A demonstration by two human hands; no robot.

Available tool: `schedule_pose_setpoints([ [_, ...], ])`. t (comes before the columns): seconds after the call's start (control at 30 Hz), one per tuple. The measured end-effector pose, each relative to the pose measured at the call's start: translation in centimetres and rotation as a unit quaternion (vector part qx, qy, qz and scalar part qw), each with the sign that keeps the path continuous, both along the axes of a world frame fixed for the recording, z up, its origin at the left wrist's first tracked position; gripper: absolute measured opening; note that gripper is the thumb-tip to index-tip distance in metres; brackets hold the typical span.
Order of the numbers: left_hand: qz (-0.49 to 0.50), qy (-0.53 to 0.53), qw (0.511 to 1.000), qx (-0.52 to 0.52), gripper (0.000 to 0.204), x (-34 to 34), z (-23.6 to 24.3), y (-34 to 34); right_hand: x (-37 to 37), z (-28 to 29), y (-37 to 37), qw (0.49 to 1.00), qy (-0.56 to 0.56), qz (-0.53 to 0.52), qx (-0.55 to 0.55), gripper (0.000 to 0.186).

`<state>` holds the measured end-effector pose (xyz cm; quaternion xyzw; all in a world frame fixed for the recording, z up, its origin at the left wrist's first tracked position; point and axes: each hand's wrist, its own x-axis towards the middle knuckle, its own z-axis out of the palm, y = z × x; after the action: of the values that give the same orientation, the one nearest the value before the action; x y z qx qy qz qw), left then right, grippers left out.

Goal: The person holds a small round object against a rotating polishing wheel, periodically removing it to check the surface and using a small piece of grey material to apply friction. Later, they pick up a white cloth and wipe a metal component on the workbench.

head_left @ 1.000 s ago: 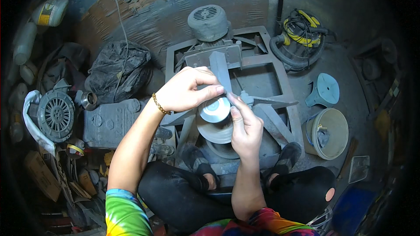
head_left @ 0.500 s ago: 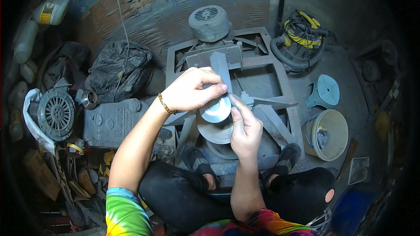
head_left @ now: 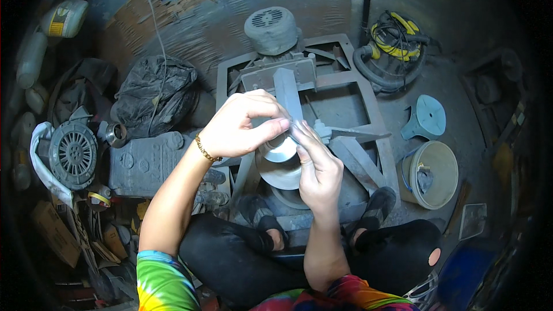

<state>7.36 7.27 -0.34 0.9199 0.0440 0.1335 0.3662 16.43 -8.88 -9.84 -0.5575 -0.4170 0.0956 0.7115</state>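
Observation:
Both hands meet above the round discs of a floor machine. My left hand (head_left: pixel 239 125), with a gold chain bracelet (head_left: pixel 205 148) at its wrist, is closed in a pinch of thumb and curled fingers. My right hand (head_left: pixel 320 174) presses its long fingers up against the left fingertips, its thumb drawn in beside them. A small, thin dark piece seems to sit between the fingertips, mostly hidden and too small to name. Just below them lie a shiny pale disc (head_left: pixel 282 151) and a wider grey disc (head_left: pixel 277 177), partly covered by the hands.
The machine's steel frame (head_left: pixel 368 109) carries a motor (head_left: pixel 271 30) at the far end. A pale bucket (head_left: pixel 433 201), a light-blue stool (head_left: pixel 431 116) and a yellow-black vacuum cleaner (head_left: pixel 394 52) stand at right. Leftward are a grey finned motor (head_left: pixel 73 154) and a black bag (head_left: pixel 152 89).
The right fingers have straightened and moved up against the left fingertips. My left hand has shifted slightly left, and more of the shiny disc is covered.

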Motion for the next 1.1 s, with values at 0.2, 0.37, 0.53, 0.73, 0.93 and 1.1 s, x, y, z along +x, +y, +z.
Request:
schedule_pose_setpoints([
  [0.2,0.011,-0.026,0.999,0.030,0.014,-0.8,0.0,-0.3,0.3,0.5,-0.2,0.999,-0.040,0.014,-0.024,0.038],
  [0.37,0.007,-0.043,0.997,0.065,0.015,-1.6,0.2,-0.5,0.1,0.7,-0.1,0.998,-0.059,0.010,-0.023,0.034],
  [0.53,0.006,-0.056,0.996,0.065,0.015,-2.1,0.0,-0.3,-0.1,0.6,-0.1,0.997,-0.068,0.013,-0.024,0.033],
  [0.73,0.005,-0.066,0.995,0.078,0.014,-2.0,-0.3,-0.4,0.1,0.5,-0.2,0.997,-0.070,0.010,-0.030,0.031],
  [0.93,0.014,-0.056,0.995,0.078,0.015,-1.7,-0.4,-0.4,0.4,0.4,-0.4,0.997,-0.066,0.009,-0.038,0.030],
  [1.1,0.008,-0.046,0.996,0.078,0.016,-1.3,-0.6,-0.1,0.5,0.1,-0.4,0.996,-0.068,0.009,-0.049,0.030],
])
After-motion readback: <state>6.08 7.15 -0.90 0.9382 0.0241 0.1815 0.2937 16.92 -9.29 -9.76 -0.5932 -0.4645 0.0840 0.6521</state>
